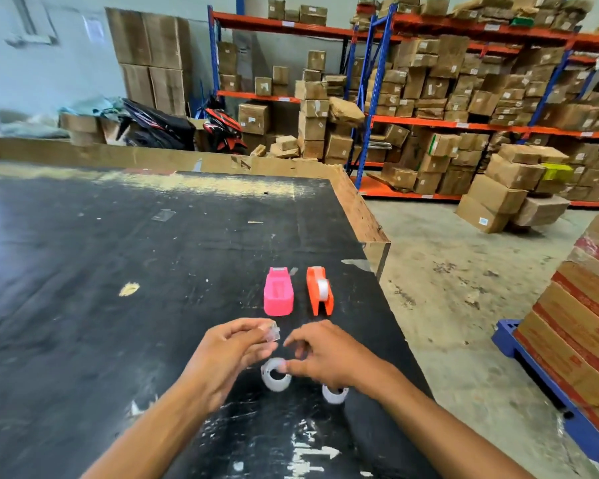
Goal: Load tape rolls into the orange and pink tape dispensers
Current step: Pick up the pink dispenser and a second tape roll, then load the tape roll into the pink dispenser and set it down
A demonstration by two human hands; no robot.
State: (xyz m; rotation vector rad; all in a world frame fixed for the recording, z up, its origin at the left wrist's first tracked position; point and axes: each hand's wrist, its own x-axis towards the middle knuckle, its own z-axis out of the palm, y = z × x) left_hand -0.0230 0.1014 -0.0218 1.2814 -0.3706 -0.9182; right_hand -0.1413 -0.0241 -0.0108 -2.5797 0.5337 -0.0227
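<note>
On the black table [125,257], the pink dispenser [278,292] stood empty beside the orange dispenser [320,294], which already carried a roll. The left hand [229,354] pinched a small clear plastic piece [272,332]. The right hand [320,354] touched a tape roll [275,375] with its thumb, fingers loosely curled; another roll [334,394] lay under the wrist.

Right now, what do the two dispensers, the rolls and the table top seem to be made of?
Pink dispenser and orange dispenser: likely moulded plastic, solid bright colour, smooth faces. Tape roll and the second roll: clear film, translucent and whitish. Table top: a black coated board, probably wood, since pale patches show where the coating is worn.
</note>
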